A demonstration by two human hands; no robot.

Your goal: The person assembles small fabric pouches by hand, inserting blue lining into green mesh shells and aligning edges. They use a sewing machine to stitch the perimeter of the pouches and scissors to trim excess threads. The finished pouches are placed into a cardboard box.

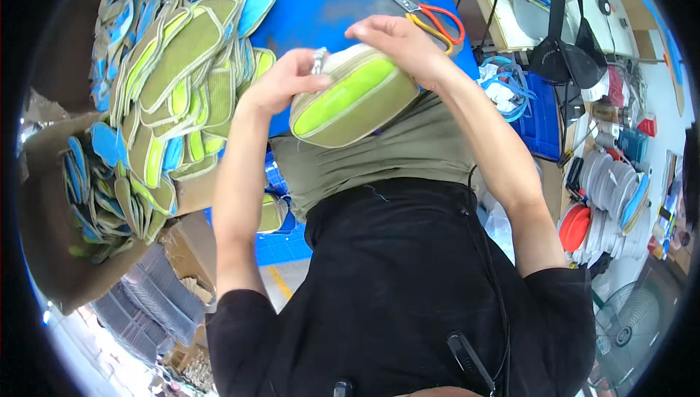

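Above my lap I hold a rounded, puffy fabric piece [373,109], olive green with a lime panel and pale stitched edging. My left hand [284,80] grips its upper left edge, thumb on the front and fingers behind. A small silvery thing [319,61] shows at the left fingers; I cannot make out whether it is a ring or a tool. Over the upper right edge bends my right hand [401,43], its fingertips partly hidden and its palm against the piece. Just beyond it, scissors [436,21] with red and yellow handles lie on the blue table [321,10].
Left of my arm, a large heap of similar olive, lime and blue fabric pieces [186,61] spills into a cardboard box [44,229]. A blue crate [539,116] stands at the right. Further right are stacked grey and red discs [576,228] and a fan [624,334].
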